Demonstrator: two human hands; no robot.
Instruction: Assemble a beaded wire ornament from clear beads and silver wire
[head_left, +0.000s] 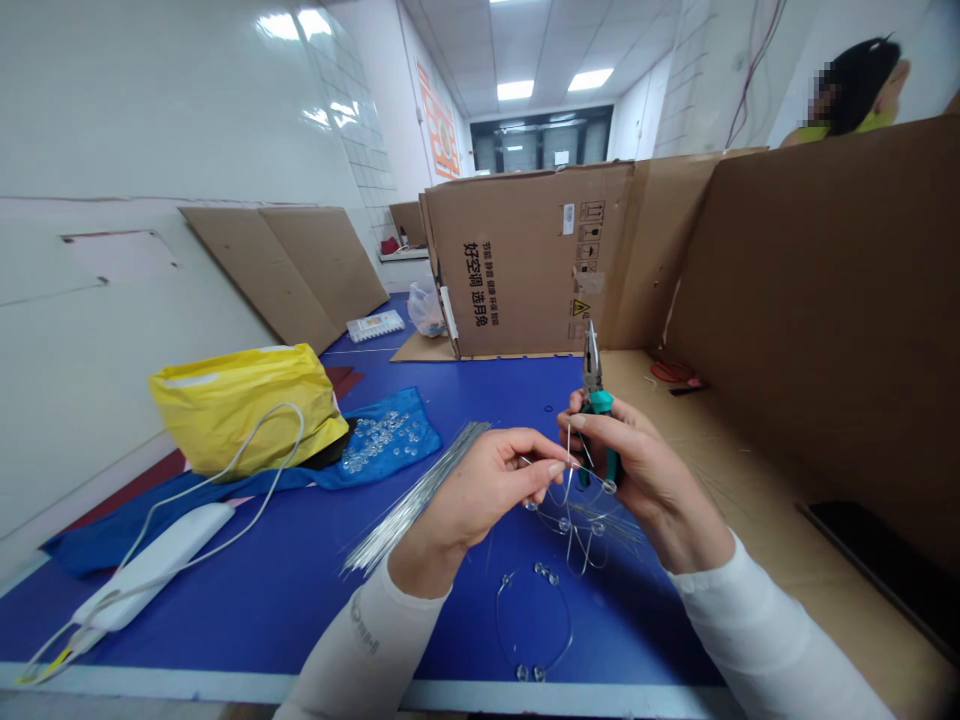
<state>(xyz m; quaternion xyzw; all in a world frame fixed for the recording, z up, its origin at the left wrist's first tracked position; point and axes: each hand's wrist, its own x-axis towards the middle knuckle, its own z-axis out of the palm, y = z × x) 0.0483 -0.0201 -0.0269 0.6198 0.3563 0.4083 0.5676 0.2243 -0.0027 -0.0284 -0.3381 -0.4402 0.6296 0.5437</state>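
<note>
Pinched in the fingertips of my left hand [499, 475] is a thin wire piece [574, 530], bent into loops with clear beads on it. My right hand [637, 460] grips pliers [593, 375] with green handles, jaws pointing up. Its thumb and fingers also hold the upper end of the wire. Both hands meet above the blue table. Below them a ring of wire [571, 630] with several clear beads lies near the table's front edge. A bundle of straight wires [420, 495] rests beside my left forearm, partly hidden by it.
Clear beads [382, 440] lie on a blue cloth [424, 415] at left, by a yellow bag [247, 410]. A white power strip [154, 565] with a cable sits front left. Cardboard panels [525, 260] stand behind and at right. Beyond the right panel a person's head shows.
</note>
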